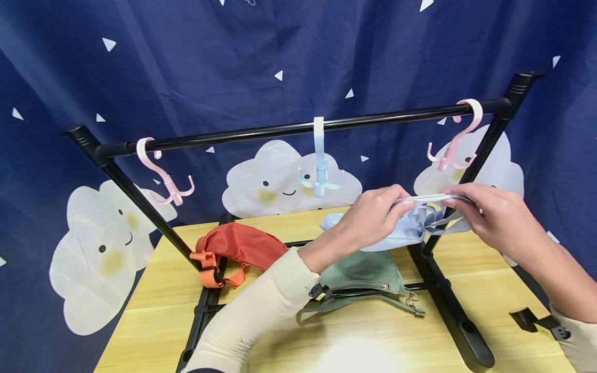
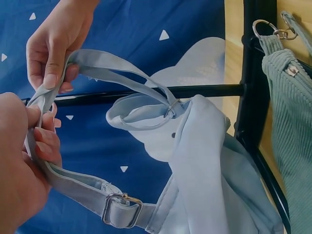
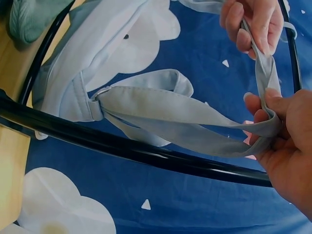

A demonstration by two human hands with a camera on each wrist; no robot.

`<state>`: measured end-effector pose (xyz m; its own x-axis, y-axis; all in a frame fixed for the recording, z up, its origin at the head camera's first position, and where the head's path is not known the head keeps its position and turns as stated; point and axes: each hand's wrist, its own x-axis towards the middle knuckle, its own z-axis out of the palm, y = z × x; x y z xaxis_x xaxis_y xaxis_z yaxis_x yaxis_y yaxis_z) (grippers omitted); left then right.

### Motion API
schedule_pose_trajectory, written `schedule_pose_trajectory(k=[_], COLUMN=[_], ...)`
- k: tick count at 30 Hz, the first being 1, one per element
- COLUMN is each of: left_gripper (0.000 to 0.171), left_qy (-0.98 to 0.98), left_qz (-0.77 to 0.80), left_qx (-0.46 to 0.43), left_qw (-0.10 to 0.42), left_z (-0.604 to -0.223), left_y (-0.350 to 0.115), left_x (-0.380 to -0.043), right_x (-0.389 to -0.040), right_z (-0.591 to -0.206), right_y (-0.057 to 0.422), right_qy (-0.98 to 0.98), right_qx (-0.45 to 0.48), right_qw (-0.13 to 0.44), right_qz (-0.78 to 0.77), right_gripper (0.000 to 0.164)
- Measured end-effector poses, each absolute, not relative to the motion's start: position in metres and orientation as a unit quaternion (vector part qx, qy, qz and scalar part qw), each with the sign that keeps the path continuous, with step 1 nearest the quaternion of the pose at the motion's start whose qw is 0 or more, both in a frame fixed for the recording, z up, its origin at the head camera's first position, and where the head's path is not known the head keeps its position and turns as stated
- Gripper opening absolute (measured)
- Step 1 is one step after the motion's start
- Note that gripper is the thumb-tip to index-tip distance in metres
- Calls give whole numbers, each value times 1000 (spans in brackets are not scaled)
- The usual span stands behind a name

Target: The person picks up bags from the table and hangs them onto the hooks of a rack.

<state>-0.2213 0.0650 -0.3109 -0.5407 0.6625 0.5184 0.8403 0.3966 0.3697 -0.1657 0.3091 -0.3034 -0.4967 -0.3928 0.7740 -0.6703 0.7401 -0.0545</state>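
Note:
A light blue fabric bag [image 1: 396, 235] hangs below both hands, near the right side of the rack. Its strap [image 1: 426, 198] is stretched level between them. My left hand [image 1: 375, 212] pinches the strap between thumb and fingers, and my right hand [image 1: 489, 210] pinches it a short way to the right. In the left wrist view, a metal buckle [image 2: 122, 209] sits on the strap near the bag. Loops of the strap [image 3: 170, 114] spread toward my right hand in the right wrist view. A pink hook [image 1: 450, 153] hangs just above and behind the hands.
A black rack bar [image 1: 261, 133] carries a light blue hook [image 1: 320, 166] and another pink hook [image 1: 173, 191]. Below, a red bag [image 1: 240, 243] with orange straps and a green corduroy bag [image 1: 364, 272] lie on the wooden table [image 1: 140, 316]. A blue curtain [image 1: 186, 62] stands behind.

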Motion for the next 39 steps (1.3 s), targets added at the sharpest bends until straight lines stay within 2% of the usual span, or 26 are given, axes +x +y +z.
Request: schedule_pose_trajectory(k=[17, 26, 32, 39], left_gripper=[22, 20, 19, 22], left_qy=[-818, -814, -805, -811], left_qz=[-304, -333, -364, -374], left_qx=[-466, -460, -455, -434], left_qw=[147, 123, 112, 122], left_z=[-289, -283, -276, -271], left_y=[70, 68, 68, 70], left_x=[-219, -218, -217, -218], right_x=[-161, -161, -160, -161], right_z=[-282, -278, -270, -264], right_y=[320, 321, 324, 327], right_qy=[-844, -838, -846, -847], right_qx=[308, 304, 286, 295], right_qw=[425, 446, 444, 434], right_qz=[113, 81, 71, 81], right_gripper=[71, 74, 78, 78])
